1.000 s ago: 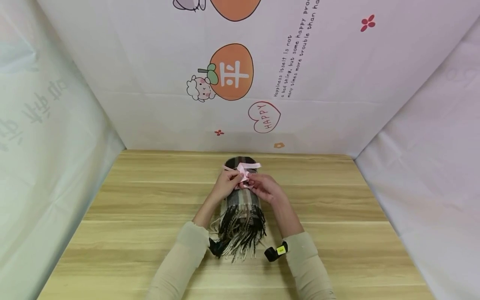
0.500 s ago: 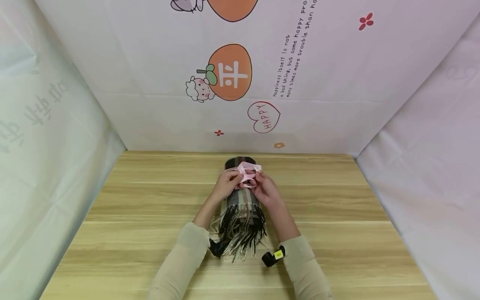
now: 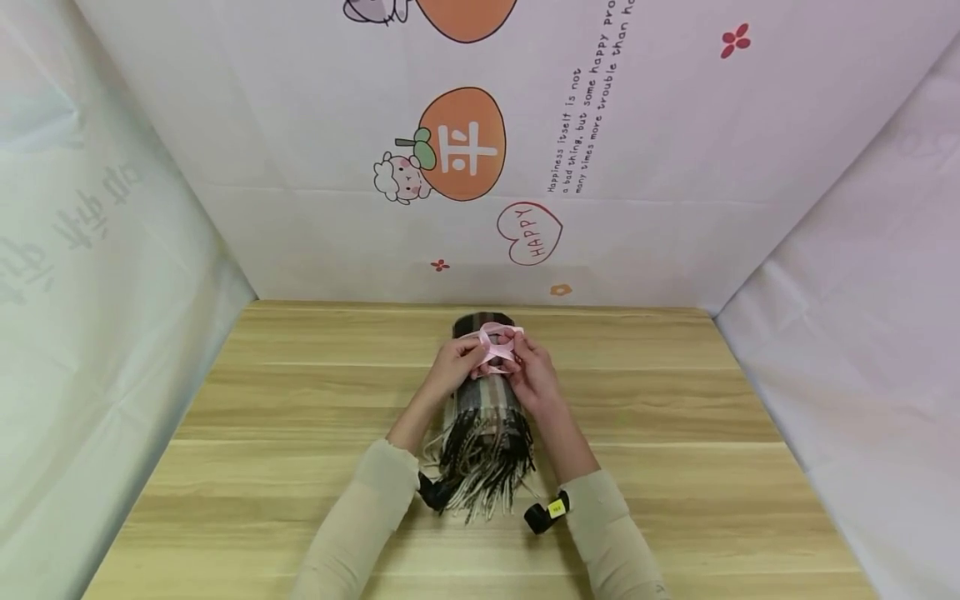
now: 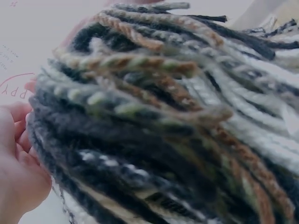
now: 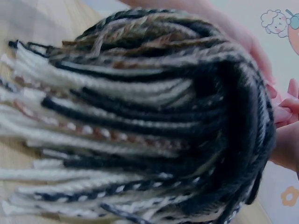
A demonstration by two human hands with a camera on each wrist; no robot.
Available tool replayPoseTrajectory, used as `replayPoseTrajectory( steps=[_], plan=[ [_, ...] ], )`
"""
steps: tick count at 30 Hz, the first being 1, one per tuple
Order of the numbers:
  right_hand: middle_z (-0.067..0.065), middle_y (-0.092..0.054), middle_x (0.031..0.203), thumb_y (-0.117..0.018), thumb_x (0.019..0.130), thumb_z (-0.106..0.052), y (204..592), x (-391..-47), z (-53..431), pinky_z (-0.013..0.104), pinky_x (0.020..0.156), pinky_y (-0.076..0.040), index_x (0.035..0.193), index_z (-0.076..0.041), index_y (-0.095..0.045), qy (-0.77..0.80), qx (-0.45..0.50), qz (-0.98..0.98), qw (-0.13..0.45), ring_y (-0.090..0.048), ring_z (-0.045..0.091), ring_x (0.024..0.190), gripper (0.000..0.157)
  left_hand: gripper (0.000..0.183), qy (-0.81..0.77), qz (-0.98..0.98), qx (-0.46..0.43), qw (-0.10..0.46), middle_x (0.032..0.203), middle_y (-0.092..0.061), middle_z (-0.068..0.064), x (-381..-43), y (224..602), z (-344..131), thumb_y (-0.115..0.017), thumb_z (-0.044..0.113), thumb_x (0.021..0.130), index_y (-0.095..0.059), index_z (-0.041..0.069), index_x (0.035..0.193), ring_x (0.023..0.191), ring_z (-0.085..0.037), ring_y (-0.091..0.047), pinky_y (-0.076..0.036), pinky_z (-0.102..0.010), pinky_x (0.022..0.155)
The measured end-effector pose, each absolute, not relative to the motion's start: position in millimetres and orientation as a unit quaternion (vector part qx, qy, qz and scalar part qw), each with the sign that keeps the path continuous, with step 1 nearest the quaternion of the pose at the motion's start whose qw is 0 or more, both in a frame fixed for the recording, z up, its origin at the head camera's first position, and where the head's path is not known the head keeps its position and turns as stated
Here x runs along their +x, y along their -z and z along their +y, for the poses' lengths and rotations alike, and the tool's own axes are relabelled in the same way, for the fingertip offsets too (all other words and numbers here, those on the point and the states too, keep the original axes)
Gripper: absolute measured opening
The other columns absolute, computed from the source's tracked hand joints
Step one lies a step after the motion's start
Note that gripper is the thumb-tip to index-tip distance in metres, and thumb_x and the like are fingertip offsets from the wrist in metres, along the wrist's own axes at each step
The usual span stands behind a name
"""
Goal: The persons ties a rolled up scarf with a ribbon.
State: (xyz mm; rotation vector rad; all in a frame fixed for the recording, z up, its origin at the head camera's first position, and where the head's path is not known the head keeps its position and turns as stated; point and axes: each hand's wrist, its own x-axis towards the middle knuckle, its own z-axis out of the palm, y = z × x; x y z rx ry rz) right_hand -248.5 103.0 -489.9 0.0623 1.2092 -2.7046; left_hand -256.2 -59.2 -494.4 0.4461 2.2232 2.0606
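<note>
A rolled plaid scarf (image 3: pixel 483 396) lies lengthwise on the table, its fringe (image 3: pixel 487 467) spread toward the person. Around its far half runs a pink ribbon (image 3: pixel 497 351), looped on top. My left hand (image 3: pixel 452 367) pinches the ribbon at the loop's left side. On the right side, my right hand (image 3: pixel 536 371) pinches another part of the ribbon between thumb and finger. In the left wrist view the fringe (image 4: pixel 140 107) hides most of the left hand (image 4: pixel 21 168). The fringe (image 5: pixel 140 116) likewise fills the right wrist view, with the right hand (image 5: pixel 287 140) at its edge.
The wooden table (image 3: pixel 285 467) extends on both sides of the scarf. A printed white backdrop (image 3: pixel 322 233) stands behind it, with pale sheets at left and right. Small black wrist cameras (image 3: pixel 538 518) hang under the cuffs, close to the fringe.
The right hand's fingers have moved up and slightly outward with the ribbon, and its loop now looks rounder and wider. The left hand keeps nearly the same place; the scarf stays put.
</note>
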Motion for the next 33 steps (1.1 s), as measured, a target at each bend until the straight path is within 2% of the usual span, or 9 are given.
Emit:
replayPoseTrajectory(
  steps=[8, 12, 15, 19, 22, 27, 33],
  plan=[
    [-0.003, -0.067, 0.094, -0.058, 0.1, -0.018, 494.1, -245.7, 104.6, 0.018, 0.06, -0.038, 0.087, -0.011, -0.075, 0.893, -0.092, 0.437, 0.056, -0.042, 0.006, 0.061, 0.022, 0.031, -0.724, 0.68, 0.097, 0.059, 0.059, -0.057, 0.002, -256.6, 495.7, -61.0, -0.052, 0.011, 0.102, -0.061, -0.006, 0.078, 0.053, -0.009, -0.05, -0.045, -0.021, 0.055],
    [-0.004, -0.067, 0.096, -0.056, 0.1, -0.019, 495.7, -244.6, 108.4, 0.021, 0.065, -0.04, 0.091, -0.012, -0.075, 0.881, -0.155, 0.444, 0.061, -0.041, 0.009, 0.066, 0.023, 0.032, -0.726, 0.679, 0.09, 0.059, 0.059, -0.058, 0.001, -257.1, 496.0, -62.3, -0.053, 0.012, 0.101, -0.061, -0.004, 0.075, 0.053, -0.009, -0.05, -0.045, -0.022, 0.056],
    [-0.003, -0.068, 0.098, -0.053, 0.101, -0.017, 496.4, -244.3, 110.6, 0.022, 0.068, -0.04, 0.091, -0.012, -0.075, 0.878, -0.182, 0.439, 0.065, -0.04, 0.01, 0.068, 0.024, 0.031, -0.725, 0.68, 0.09, 0.062, 0.06, -0.058, 0.001, -257.9, 495.5, -63.4, -0.053, 0.012, 0.101, -0.062, -0.008, 0.079, 0.053, -0.009, -0.051, -0.045, -0.021, 0.056],
    [-0.004, -0.071, 0.097, -0.057, 0.1, -0.01, 497.0, -244.8, 112.2, 0.022, 0.075, -0.052, 0.091, -0.014, -0.075, 0.872, -0.186, 0.45, 0.06, -0.057, 0.007, 0.076, 0.021, 0.03, -0.725, 0.68, 0.09, 0.063, 0.059, -0.058, 0.003, -258.0, 494.4, -62.3, -0.053, 0.011, 0.101, -0.062, -0.013, 0.085, 0.053, -0.008, -0.051, -0.045, -0.02, 0.055],
    [-0.005, -0.07, 0.093, -0.059, 0.098, -0.005, 497.3, -245.7, 111.9, 0.025, 0.076, -0.058, 0.095, -0.017, -0.076, 0.863, -0.177, 0.471, 0.052, -0.067, 0.008, 0.085, 0.021, 0.03, -0.723, 0.683, 0.086, 0.06, 0.058, -0.057, 0.004, -257.0, 493.7, -60.4, -0.053, 0.011, 0.101, -0.063, -0.009, 0.08, 0.052, -0.007, -0.05, -0.044, -0.02, 0.055],
    [-0.004, -0.064, 0.095, -0.056, 0.098, 0.004, 498.0, -245.4, 110.7, 0.023, 0.074, -0.057, 0.09, -0.017, -0.072, 0.849, -0.158, 0.501, 0.045, -0.064, 0.009, 0.085, 0.028, 0.033, -0.722, 0.685, 0.079, 0.057, 0.057, -0.056, 0.004, -256.4, 493.8, -59.6, -0.054, 0.012, 0.101, -0.06, 0.003, 0.069, 0.052, -0.007, -0.051, -0.044, -0.02, 0.055],
    [-0.002, -0.054, 0.104, -0.051, 0.096, 0.013, 500.7, -246.0, 108.4, 0.016, 0.074, -0.053, 0.084, -0.017, -0.074, 0.82, -0.138, 0.554, 0.034, -0.055, 0.004, 0.092, 0.039, 0.039, -0.729, 0.678, 0.076, 0.048, 0.055, -0.055, 0.004, -258.1, 493.7, -59.6, -0.052, 0.01, 0.1, -0.054, 0.006, 0.062, 0.052, -0.008, -0.05, -0.044, -0.02, 0.054]
  ],
)
